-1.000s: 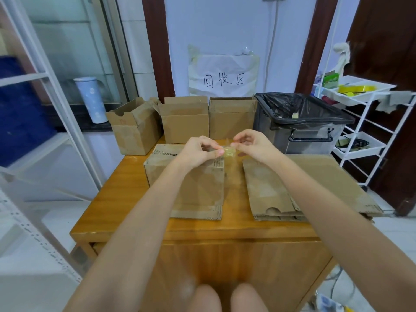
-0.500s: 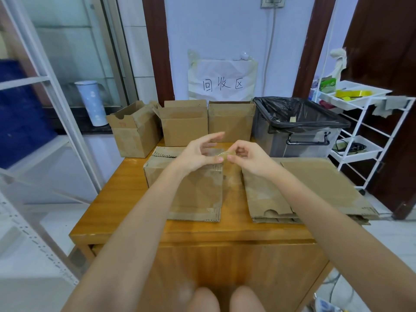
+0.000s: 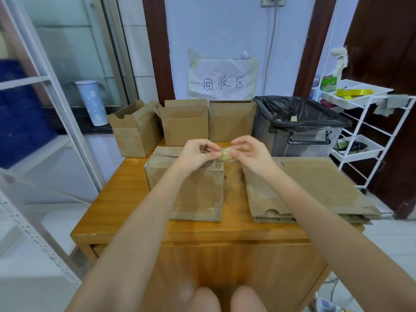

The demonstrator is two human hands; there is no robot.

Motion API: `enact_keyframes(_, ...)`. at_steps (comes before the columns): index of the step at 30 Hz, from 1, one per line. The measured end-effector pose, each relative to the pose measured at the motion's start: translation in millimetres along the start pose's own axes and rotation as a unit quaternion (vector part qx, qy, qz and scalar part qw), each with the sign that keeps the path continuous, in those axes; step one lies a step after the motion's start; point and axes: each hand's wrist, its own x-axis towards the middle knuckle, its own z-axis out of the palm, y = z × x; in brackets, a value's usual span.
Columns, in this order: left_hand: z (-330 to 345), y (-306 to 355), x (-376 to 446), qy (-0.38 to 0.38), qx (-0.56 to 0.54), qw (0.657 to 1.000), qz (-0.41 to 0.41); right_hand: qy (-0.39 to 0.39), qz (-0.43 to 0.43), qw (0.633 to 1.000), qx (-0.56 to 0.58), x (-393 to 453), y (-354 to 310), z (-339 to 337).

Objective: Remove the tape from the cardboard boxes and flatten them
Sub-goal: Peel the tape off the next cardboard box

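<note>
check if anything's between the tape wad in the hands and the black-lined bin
Nothing visible blocks it. The tape wad, pinched by left hand and right hand, sits above the table, and the bin stands open just beyond.

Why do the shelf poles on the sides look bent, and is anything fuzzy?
Head view: the wide lens bows the white rack and the cart outward near the edges. The knees at the bottom are soft and blurred. The wad of tape between the left hand and right hand is small and slightly hazy. The light is even, with a soft sheen on the table.
</note>
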Motion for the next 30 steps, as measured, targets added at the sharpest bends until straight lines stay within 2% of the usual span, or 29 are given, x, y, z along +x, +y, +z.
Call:
enact_keyframes(2,-1,0,0,0.002,-0.001,1.0,-0.004,-0.014,0.031,0.999,0.013,-2,0,-2)
enact_keyframes(5,-2,0,0,0.014,-0.003,1.0,0.004,-0.072,0.038,0.995,-0.054,-6,5,0)
enact_keyframes(12,-2,1,-1,0.017,-0.019,1.0,0.019,-0.07,0.0,0.997,-0.035,-11,3,1)
enact_keyframes(14,-2,1,-2,0.008,0.009,1.0,0.027,-0.075,0.001,0.996,-0.042,-14,3,1)
enact_keyframes(16,-1,2,-1,-0.006,0.028,0.999,0.016,-0.067,0.002,0.997,-0.03,-17,4,-1)
enact_keyframes(20,1,2,3,0.008,-0.015,0.999,-0.037,-0.065,0.001,0.998,0.0,-25,5,-6)
enact_keyframes(30,5,2,3,0.016,-0.001,0.999,-0.031,-0.074,-0.015,0.997,-0.028,-29,-9,-12)
